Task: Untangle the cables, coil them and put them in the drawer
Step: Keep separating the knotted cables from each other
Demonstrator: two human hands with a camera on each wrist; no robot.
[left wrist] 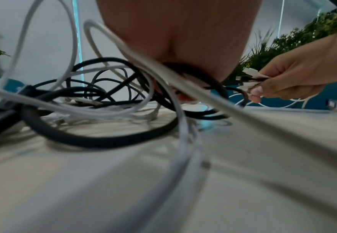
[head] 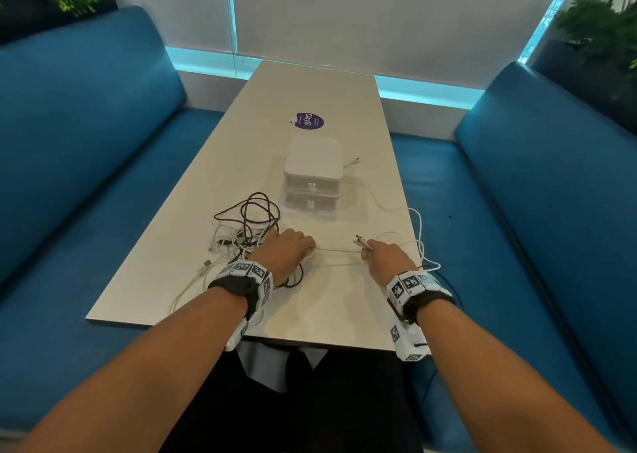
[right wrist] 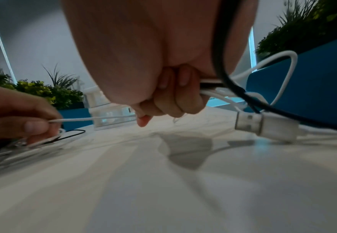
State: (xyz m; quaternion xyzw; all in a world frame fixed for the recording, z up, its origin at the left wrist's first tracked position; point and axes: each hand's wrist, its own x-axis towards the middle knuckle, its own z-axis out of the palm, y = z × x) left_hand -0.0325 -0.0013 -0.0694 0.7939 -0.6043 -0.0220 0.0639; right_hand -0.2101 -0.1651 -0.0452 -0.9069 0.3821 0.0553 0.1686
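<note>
A round purple sticker [head: 306,121] lies on the pale table [head: 320,301], flanked by blue benches [head: 86,149].

Left hand [head: 287,246] pinching, right hand [head: 386,258] fisted — forearms extended, wrists low.

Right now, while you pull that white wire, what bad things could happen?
The white cable stretched between the left hand and right hand still runs into the tangle, so pulling might tighten knots. Loops hang near the table edge and could slide off.
</note>
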